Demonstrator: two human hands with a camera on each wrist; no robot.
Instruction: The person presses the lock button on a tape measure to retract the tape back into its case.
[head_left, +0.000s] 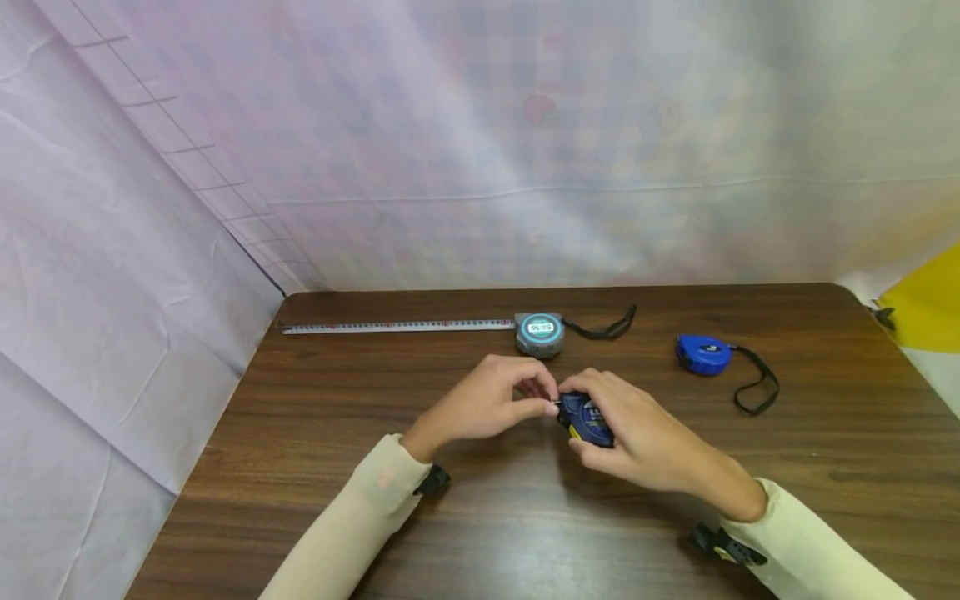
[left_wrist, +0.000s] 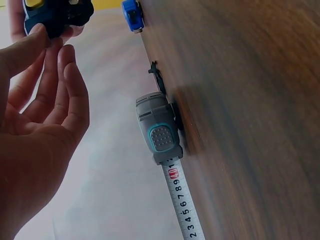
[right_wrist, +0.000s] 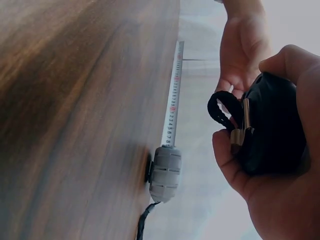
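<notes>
My right hand (head_left: 648, 437) grips a dark blue tape measure (head_left: 585, 419) with a yellow patch, held above the table's middle. At its left end, my left hand (head_left: 491, 398) pinches the tip of the tape between thumb and fingers, close against the case. In the right wrist view a black cord loop (right_wrist: 216, 109) and a metal clip (right_wrist: 247, 114) show on the dark case. Just beyond the hands lies a grey tape measure (head_left: 539, 335) with a teal ring, its white blade (head_left: 397, 326) drawn out leftward.
A bright blue tape measure (head_left: 703, 356) with a black wrist strap (head_left: 767, 385) lies to the right on the brown wooden table (head_left: 315, 467). The grey one's black strap (head_left: 603, 332) trails right. A pale cloth (head_left: 480, 150) hangs behind the table's back edge.
</notes>
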